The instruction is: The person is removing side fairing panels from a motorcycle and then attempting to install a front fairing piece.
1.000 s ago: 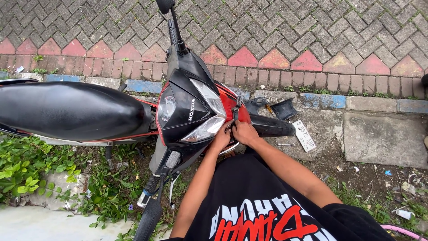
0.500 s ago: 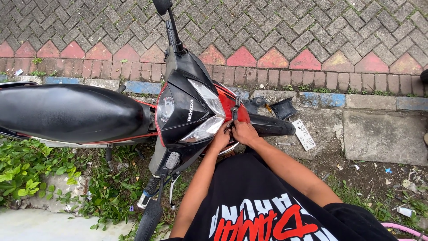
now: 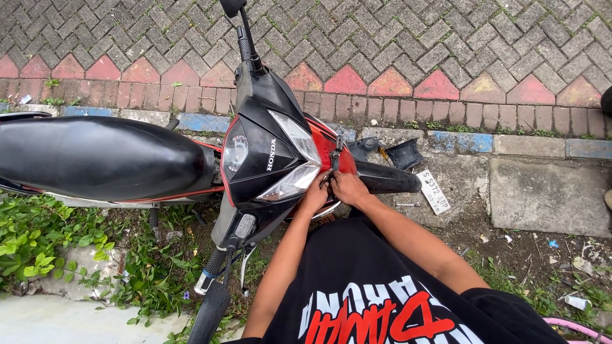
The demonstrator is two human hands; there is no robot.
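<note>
Red front panel (image 3: 328, 150) sits just beside the headlight (image 3: 290, 156); both hands, left (image 3: 317, 194) and right (image 3: 347, 188), pinch at its lower edge, fingers bunched together.

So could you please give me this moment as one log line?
left hand | right hand | both on red front panel | black-and-red motorcycle

My black motorbike (image 3: 255, 146) has a glossy black seat (image 3: 95, 156) and a red front panel (image 3: 328, 143), my shirt (image 3: 376, 293) is black with red and white lettering, and the grey herringbone paving (image 3: 408, 38) ends in red and yellowish triangles beside a blue-and-grey kerb (image 3: 204, 121).
</note>
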